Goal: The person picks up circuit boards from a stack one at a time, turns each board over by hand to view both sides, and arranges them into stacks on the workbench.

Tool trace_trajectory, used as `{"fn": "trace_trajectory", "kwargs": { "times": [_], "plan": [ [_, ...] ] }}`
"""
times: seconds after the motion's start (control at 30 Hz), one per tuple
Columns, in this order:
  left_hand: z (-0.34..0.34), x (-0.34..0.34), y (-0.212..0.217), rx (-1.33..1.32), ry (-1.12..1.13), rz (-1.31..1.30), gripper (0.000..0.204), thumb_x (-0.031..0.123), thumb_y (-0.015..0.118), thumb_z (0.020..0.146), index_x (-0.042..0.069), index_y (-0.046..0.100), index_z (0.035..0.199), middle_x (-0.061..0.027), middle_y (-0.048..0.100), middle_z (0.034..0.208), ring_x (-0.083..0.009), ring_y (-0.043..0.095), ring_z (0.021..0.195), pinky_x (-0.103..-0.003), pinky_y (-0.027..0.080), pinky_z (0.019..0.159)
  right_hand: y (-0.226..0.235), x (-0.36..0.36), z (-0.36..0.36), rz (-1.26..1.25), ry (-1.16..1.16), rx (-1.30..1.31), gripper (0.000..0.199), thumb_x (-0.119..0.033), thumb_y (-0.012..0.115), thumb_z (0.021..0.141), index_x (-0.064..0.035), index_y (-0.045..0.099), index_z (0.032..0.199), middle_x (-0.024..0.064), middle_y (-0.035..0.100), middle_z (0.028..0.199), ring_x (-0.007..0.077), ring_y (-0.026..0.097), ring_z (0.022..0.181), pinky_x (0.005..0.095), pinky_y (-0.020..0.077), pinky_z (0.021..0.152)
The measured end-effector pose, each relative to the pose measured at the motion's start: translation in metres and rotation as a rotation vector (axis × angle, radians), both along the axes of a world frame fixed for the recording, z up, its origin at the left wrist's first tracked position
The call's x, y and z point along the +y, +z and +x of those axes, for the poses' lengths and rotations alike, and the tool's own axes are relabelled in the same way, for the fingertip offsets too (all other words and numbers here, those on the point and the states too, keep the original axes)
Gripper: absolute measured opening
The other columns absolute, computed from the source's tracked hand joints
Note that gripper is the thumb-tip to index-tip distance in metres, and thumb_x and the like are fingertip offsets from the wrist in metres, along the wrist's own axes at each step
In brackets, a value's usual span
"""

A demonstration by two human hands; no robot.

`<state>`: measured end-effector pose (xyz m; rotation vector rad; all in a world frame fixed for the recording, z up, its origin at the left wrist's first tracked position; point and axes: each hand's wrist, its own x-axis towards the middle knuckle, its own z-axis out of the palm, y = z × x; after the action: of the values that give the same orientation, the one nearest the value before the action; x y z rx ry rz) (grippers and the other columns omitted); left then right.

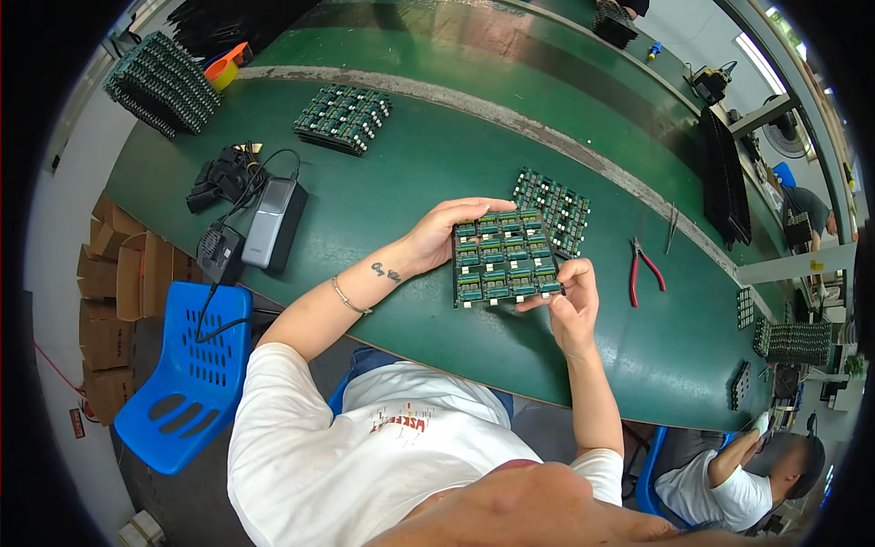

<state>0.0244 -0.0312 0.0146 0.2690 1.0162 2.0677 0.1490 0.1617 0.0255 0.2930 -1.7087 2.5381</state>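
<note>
Two hands hold one green circuit board panel above the desk: the left hand is clamped on its edge at nine o'clock, the right hand pinches its corner at four o'clock. Red pliers lie at three o'clock, well apart.

Bench: a long green-topped workbench is running across the view, with a pale worn stripe along its length.
Far left: a stack of green circuit boards is lying by an orange tape roll.
Left: a grey box-shaped power adapter and black tangled cables are resting together.
Middle: a flat panel of green circuit boards is lying well apart from another green panel.
Right: red-handled pliers are lying near metal tweezers.
</note>
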Motion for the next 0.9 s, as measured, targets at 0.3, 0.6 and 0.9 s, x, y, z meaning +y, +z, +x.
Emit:
{"fn": "trace_trajectory", "kwargs": {
  "times": [0.3,0.6,0.9],
  "plan": [
    [0.002,0.002,0.001,0.002,0.019,-0.017,0.036,0.02,0.044,0.091,0.001,0.054,0.12,-0.0124,0.059,0.113,-0.0164,0.059,0.096,-0.027,0.047,0.083,0.005,-0.002,-0.003,-0.061,-0.041,-0.02,0.031,-0.014,0.058,0.082,-0.0073,0.035,0.101,0.0148,0.054,0.095,0.0232,0.063,0.076,0.0344,0.058,0.061],
    [0.004,0.003,0.002,-0.023,-0.024,0.002,0.041,0.02,0.046,0.09,0.004,0.045,0.128,-0.0117,0.059,0.113,-0.0174,0.059,0.095,-0.028,0.047,0.083,-0.004,0.012,-0.011,-0.167,-0.101,-0.031,0.023,-0.018,0.05,0.086,-0.008,0.039,0.103,0.0121,0.056,0.095,0.0189,0.062,0.076,0.0276,0.0539,0.063],
    [0.023,0.007,0.007,-0.079,-0.207,0.161,0.044,0.016,0.05,0.088,0.008,0.039,0.129,-0.0143,0.051,0.122,-0.0175,0.059,0.093,-0.029,0.048,0.081,0.005,0.023,-0.014,-0.423,-0.184,-0.444,0.04,-0.036,0.044,0.09,-0.0066,0.048,0.117,0.0107,0.057,0.102,0.0163,0.058,0.086,0.0254,0.0449,0.073]
  ]
}}
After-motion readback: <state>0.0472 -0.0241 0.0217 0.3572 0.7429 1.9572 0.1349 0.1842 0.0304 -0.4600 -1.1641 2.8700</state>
